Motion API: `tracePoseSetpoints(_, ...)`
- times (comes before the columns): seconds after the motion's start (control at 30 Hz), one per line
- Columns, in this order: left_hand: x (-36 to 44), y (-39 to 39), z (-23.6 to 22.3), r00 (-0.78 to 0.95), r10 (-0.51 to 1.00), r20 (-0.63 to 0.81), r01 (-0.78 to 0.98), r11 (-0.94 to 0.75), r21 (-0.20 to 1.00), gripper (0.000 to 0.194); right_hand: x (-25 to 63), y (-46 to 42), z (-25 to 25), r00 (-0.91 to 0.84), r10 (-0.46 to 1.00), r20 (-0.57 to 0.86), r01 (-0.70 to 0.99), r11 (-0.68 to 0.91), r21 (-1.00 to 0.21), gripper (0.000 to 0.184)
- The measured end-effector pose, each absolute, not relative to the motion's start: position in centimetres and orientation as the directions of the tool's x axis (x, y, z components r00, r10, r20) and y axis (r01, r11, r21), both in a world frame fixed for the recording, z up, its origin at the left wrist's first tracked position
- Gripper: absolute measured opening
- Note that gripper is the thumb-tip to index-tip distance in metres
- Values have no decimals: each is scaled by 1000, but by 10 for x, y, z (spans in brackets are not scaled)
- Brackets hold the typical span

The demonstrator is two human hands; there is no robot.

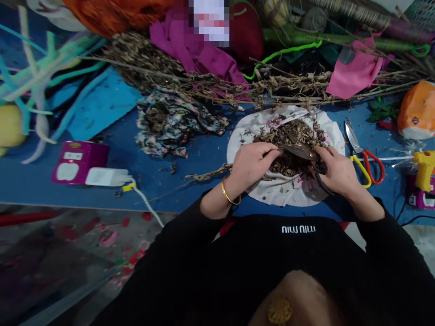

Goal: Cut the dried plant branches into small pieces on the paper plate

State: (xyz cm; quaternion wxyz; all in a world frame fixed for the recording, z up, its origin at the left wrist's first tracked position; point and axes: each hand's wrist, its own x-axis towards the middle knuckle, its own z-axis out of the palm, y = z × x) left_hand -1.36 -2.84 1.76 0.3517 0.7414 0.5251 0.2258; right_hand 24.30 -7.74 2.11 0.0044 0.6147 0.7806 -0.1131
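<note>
A round white cloth [243, 129] lies on the blue table, heaped with dry brown leaf bits [299, 131]. Over the heap, my right hand [336, 170] grips the black handles of dark scissors [299, 151], whose blades point left. My left hand [253, 163], with a gold bracelet at the wrist, is closed in a pinch near the blade tips. Between its fingers is a dried plant stalk [210, 173], its long end sticking out to the left below the hand. Whether the blades touch the stalk is hard to make out.
Red-and-yellow-handled scissors [365, 163] lie right of the cloth, near a yellow glue gun [424, 170] and an orange stuffed shape [416, 108]. Dried branches [285, 86] stretch across the back. To the left are a crumpled floral cloth [190, 120] and a purple box [79, 160].
</note>
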Motion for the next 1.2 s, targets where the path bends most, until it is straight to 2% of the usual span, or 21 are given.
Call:
tracePoseSetpoints(0.23, -11, -28, 19, 422, 905, -59, 605, -232, 762, 40, 240, -79, 23, -252, 953, -168, 964, 233, -125, 56)
tracePoseSetpoints(0.6, -13, -26, 26, 417, 900, -125, 565, -149, 811, 39, 237, -81, 17, -258, 942, -215, 966, 244, -89, 48)
tracePoseSetpoints(0.83, -11, -25, 21, 439, 871, -219, 610, -111, 784, 41, 234, -79, 18, -271, 940, -206, 962, 262, -73, 53)
tracePoseSetpoints(0.97, -12, -25, 21, 436, 874, -214, 607, -110, 787, 43, 232, -80, 18, -259, 934, -246, 966, 253, -55, 47)
tracePoseSetpoints(1.2, -16, -22, 21, 450, 863, -228, 600, -104, 793, 45, 232, -80, 19, -252, 926, -280, 967, 254, -29, 48)
